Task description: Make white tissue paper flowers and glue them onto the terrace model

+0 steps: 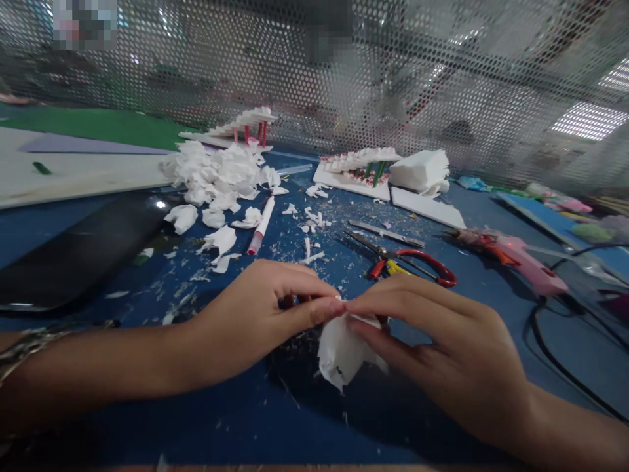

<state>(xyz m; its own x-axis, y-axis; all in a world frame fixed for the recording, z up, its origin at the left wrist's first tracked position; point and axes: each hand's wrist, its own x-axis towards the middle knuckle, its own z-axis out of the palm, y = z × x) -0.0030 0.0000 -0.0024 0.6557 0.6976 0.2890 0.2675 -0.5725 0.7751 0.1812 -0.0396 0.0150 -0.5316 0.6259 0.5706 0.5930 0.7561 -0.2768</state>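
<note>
Between my hands hangs a thin white piece of tissue paper (341, 351) with a ragged lower edge. My left hand (280, 298) pinches its top edge between thumb and fingers. Right beside those fingertips, my right hand (442, 334) pinches the same top edge, its thumb under the forefinger. Just beyond my hands lie red-handled scissors (435, 262), partly hidden behind the right hand. A heap of torn white paper pieces (221, 174) lies at the back left, and a white marker with a red end (263, 226) is in front of it.
A pink hot glue gun (528, 259) with a black cable (550, 347) lies at right. Two small white stair models (361, 160) stand at the back, near a white paper stack (420, 170). A black phone (83, 252) is at left. Perforated metal mesh (295, 78) rises behind. Paper scraps litter the blue table.
</note>
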